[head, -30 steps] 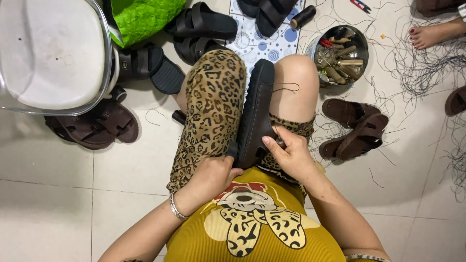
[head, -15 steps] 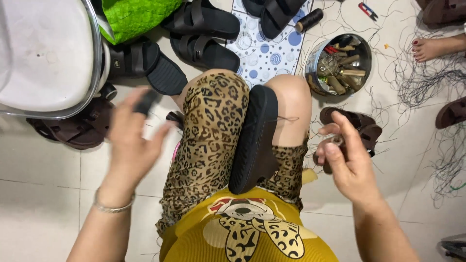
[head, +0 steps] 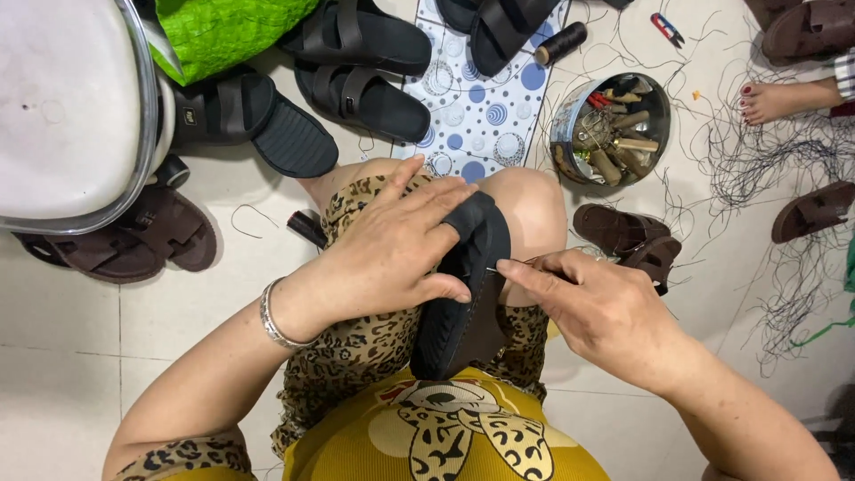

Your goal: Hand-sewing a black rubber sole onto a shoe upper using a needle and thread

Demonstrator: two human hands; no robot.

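A black sandal (head: pixel 463 294) stands on edge between my knees, sole toward the left. My left hand (head: pixel 392 245) lies over its toe end and grips it, thumb pressed on the sole's side. My right hand (head: pixel 592 298) pinches a thin needle (head: pixel 499 269) with dark thread against the sandal's edge. A silver bracelet (head: pixel 272 316) circles my left wrist. I wear leopard-print shorts and a yellow shirt.
Black sandals (head: pixel 356 67) lie ahead beside a blue dotted mat (head: pixel 481 116). A round tin (head: pixel 614 129) of tools and a dark thread spool (head: pixel 561 42) sit at right. Brown sandals (head: pixel 623 233) lie by my right knee. A white basin (head: pixel 62 116) is at left. Another person's foot (head: pixel 775 98) rests top right.
Both hands were lifted apart from the sandal half a second ago. Now the left hand has come down on its toe end and the right hand has moved in with the needle.
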